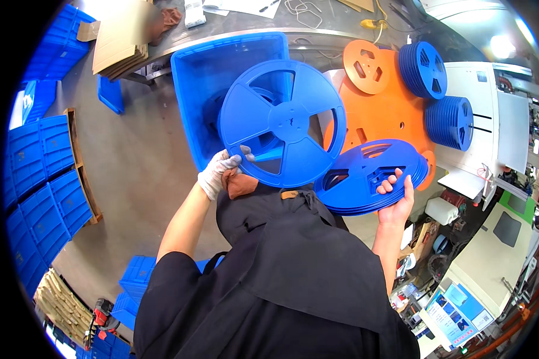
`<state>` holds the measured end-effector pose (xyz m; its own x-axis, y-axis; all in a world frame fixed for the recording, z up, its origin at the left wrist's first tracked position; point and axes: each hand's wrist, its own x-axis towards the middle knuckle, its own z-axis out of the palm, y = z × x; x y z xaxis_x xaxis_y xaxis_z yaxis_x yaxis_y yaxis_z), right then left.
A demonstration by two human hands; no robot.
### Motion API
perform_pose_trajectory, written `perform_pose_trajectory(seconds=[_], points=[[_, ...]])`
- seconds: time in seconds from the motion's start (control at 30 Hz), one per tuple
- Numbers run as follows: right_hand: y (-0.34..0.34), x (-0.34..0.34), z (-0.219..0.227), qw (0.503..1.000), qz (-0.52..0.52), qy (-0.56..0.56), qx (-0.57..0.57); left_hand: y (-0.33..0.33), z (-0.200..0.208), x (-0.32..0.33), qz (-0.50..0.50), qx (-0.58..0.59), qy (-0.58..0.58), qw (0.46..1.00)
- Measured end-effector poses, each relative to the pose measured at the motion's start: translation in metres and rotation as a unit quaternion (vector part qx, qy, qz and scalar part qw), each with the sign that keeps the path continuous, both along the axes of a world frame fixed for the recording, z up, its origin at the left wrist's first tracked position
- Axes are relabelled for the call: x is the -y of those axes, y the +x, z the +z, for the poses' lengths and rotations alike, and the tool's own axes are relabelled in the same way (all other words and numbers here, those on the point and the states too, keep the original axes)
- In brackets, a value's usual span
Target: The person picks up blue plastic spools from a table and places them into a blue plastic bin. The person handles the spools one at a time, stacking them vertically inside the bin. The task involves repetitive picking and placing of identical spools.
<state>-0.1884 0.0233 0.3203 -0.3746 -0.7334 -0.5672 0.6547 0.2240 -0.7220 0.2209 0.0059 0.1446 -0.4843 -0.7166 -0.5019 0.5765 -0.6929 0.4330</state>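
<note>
My left hand (217, 172), in a whitish glove, grips the lower left rim of a large blue plastic reel disc (308, 122). A brown cloth (241, 185) hangs from that same hand below the rim. The disc is tilted toward me over a blue bin (184, 113); inside the bin, partly hidden, lie more blue discs. My bare right hand (398, 198) is closed round the right side of a stack of blue reel discs (350, 192). Its fingers curl through an opening in the stack, which lies at the near side of the orange surface.
On the orange surface (389, 119) rest an orange disc (365, 67) and two stacks of blue discs, one far (428, 69), one nearer (452, 124). A metal bench (239, 23) runs behind the bin. Blue crates (45, 155) stand left on pallets; machinery stands right.
</note>
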Motion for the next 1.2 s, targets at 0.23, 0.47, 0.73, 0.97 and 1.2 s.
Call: perform_pose_trajectory(seconds=[0.23,0.47,0.73,0.97,1.2], points=[[0.015,-0.006,0.001,0.997,-0.027,0.046,-0.056,0.007,-0.034,0.004,0.008,0.120,-0.024,0.992],[0.029,-0.014,0.000,0.997,0.031,-0.007,-0.066,-0.016,-0.099,0.020,-0.073,0.321,0.011,0.944],[0.034,-0.016,0.008,0.991,0.065,-0.115,-0.024,-0.043,-0.104,0.039,-0.024,0.430,0.146,0.891],[0.009,-0.023,0.024,0.963,0.104,-0.236,0.081,-0.049,-0.100,0.035,0.019,0.426,-0.057,0.903],[0.011,-0.021,0.024,0.932,0.105,-0.281,0.202,-0.073,0.004,0.083,0.142,0.454,-0.252,0.843]])
